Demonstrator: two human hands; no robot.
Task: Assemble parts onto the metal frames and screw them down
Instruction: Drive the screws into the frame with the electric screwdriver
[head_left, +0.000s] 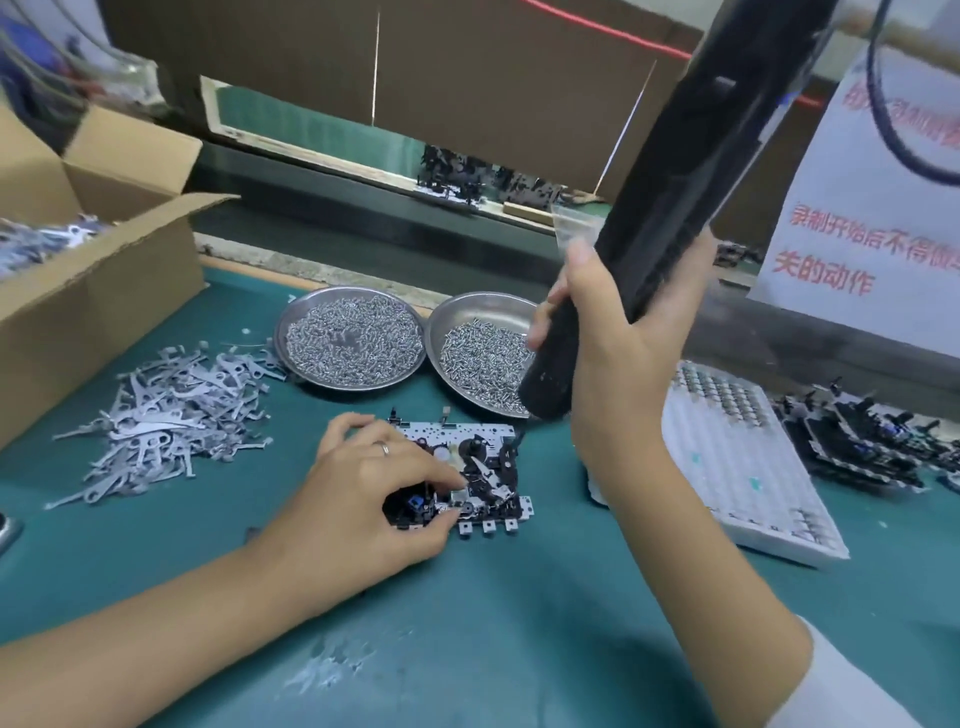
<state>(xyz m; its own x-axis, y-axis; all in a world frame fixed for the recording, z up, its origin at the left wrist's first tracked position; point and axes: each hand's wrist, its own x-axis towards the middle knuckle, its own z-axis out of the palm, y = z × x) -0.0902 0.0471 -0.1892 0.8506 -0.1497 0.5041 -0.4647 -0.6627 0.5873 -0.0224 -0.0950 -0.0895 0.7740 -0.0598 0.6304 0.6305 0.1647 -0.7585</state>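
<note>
A: Where is the metal frame (470, 475) sitting?
B: Flat on the green counter (493, 623), just in front of the two steel dishes. It already carries black plastic parts and a small blue piece at its near left corner.

A: And the left hand (363, 499)?
B: It rests on the frame's left side, fingers curled down, fingertips pinching at the small parts near the blue piece. A ring shows on one finger. That grip is closed on the frame's parts.

A: The right hand (618, 332)?
B: Raised above the counter, its grip wrapped round the black electric screwdriver (675, 197), which hangs tilted from the upper right. The tool's lower end sits over the right dish (480, 348), apart from the frame.

A: What is in the dishes?
B: Small silver screws in both; the left dish (350, 340) is fuller.

A: Anything else nearby?
B: A loose pile of flat metal levers (166, 410) to the left, beside an open cardboard box (98, 280) holding more. To the right lies a white tray (743, 457), and beyond it several finished assemblies (862, 441)
</note>
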